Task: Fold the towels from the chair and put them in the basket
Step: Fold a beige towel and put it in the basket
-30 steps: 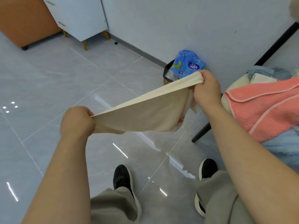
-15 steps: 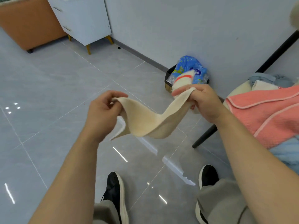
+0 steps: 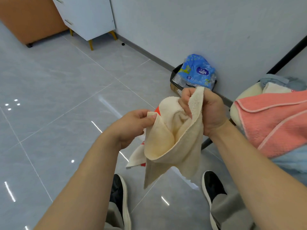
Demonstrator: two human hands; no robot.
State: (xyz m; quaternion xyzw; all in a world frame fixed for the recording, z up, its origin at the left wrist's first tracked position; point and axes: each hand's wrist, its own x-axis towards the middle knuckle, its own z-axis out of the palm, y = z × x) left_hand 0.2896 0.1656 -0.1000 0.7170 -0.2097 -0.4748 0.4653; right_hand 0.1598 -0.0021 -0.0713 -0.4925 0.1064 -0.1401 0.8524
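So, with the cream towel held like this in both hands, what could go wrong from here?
1. The cream towel is bunched between the hands and its corners hang unevenly, so the fold may come out crooked.
2. The left hand only pinches one edge. If that grip slips, the towel would hang from the right hand alone and its low corner might reach the floor.
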